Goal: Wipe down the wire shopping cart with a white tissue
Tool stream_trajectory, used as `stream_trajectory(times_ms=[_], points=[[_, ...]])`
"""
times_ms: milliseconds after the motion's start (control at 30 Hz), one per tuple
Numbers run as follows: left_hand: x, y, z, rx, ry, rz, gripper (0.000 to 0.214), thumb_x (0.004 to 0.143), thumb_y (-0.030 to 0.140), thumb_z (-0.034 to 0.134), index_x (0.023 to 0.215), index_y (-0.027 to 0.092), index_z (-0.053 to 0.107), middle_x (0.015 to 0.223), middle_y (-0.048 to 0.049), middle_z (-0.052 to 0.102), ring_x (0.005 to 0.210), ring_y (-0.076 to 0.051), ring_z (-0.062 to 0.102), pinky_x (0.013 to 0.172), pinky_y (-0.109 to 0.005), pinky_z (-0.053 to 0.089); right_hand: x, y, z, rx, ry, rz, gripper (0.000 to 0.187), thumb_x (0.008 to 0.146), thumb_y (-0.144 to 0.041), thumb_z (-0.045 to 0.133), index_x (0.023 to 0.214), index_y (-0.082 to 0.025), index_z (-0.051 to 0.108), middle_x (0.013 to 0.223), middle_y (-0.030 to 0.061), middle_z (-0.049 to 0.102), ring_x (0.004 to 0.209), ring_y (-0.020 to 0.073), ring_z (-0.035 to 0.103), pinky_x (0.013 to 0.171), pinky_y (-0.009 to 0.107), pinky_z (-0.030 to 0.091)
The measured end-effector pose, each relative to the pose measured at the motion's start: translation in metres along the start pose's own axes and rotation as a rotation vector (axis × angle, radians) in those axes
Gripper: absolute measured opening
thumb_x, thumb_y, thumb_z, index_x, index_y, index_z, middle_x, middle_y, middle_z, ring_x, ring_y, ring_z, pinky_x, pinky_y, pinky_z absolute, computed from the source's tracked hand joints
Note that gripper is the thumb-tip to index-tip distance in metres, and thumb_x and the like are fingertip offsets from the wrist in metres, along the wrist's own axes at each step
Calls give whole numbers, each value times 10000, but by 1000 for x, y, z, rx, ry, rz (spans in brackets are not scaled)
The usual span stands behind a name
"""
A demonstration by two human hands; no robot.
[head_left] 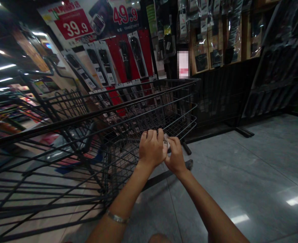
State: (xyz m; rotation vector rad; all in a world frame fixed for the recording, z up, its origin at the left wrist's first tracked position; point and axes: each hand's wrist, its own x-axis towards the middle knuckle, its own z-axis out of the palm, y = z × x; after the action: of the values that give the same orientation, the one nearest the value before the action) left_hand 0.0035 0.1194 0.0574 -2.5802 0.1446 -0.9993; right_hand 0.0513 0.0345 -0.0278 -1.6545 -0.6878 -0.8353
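My left hand (151, 148), with a silvery band on its wrist, is closed, its fingers curled forward beside the wire wall of a dark shopping cart (70, 118). What its fingers close around is hidden. Close against it, my right hand (175, 155) is closed too, thumb and fingers bent around a small crumpled whitish thing (166, 141). That thing shows between the two hands; its kind cannot be made out. The cart's corner lies just beyond my hands, but whether they touch its wires is unclear.
A red display board (118, 54) with packaged goods stands behind the cart. To its right hang more packages (202, 40) on a dark rack, whose foot (244, 131) juts onto the grey tiled floor (240, 179). Blurred shelves (9, 114) lie at far left.
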Motion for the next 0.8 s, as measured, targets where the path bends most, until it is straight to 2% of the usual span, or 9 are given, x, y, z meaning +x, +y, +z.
stream_trajectory(times_ms=[233, 367, 567, 633, 700, 800], points=[[-4, -1, 1, 13, 9, -33, 469, 751, 256, 497, 1188, 96, 547, 899, -129, 631, 917, -288, 526, 854, -435, 377, -5, 7, -5, -21, -69, -19, 256, 758, -71, 466, 937, -197, 599, 956, 76, 542, 919, 206, 543, 823, 362, 486], [-6, -2, 1, -3, 32, -32, 461, 747, 240, 500, 1174, 78, 558, 887, -129, 629, 906, -288, 528, 846, -433, 383, -7, 9, -7, -28, -31, -3, 124, 767, -114, 518, 808, -213, 580, 872, 46, 534, 830, 183, 547, 740, 316, 485], [-7, -3, 1, 17, 60, -29, 431, 751, 212, 505, 1156, 78, 566, 862, -120, 621, 895, -276, 532, 847, -419, 383, -14, 41, -10, -155, -23, 88, 117, 736, -107, 496, 701, -216, 523, 771, 19, 501, 734, 172, 508, 679, 299, 438], [-7, -3, 2, 33, 67, -30, 410, 766, 205, 503, 1153, 84, 564, 851, -114, 620, 887, -268, 534, 844, -411, 383, -13, 55, -16, -225, 29, 181, 103, 723, -124, 501, 683, -218, 505, 754, 14, 487, 708, 174, 490, 665, 304, 422], [-7, -3, 3, 48, 60, -33, 384, 792, 208, 495, 1155, 101, 560, 851, -108, 623, 886, -263, 536, 839, -407, 384, -9, 64, -24, -278, 146, 302, 102, 702, -140, 517, 654, -222, 478, 720, 5, 467, 678, 173, 474, 653, 310, 407], [-7, -3, 4, 55, 47, -43, 360, 817, 212, 485, 1159, 122, 554, 862, -104, 629, 891, -258, 541, 832, -401, 381, -2, 64, -30, -259, 291, 408, 80, 676, -156, 529, 659, -217, 480, 708, 2, 466, 675, 172, 474, 661, 311, 404]])
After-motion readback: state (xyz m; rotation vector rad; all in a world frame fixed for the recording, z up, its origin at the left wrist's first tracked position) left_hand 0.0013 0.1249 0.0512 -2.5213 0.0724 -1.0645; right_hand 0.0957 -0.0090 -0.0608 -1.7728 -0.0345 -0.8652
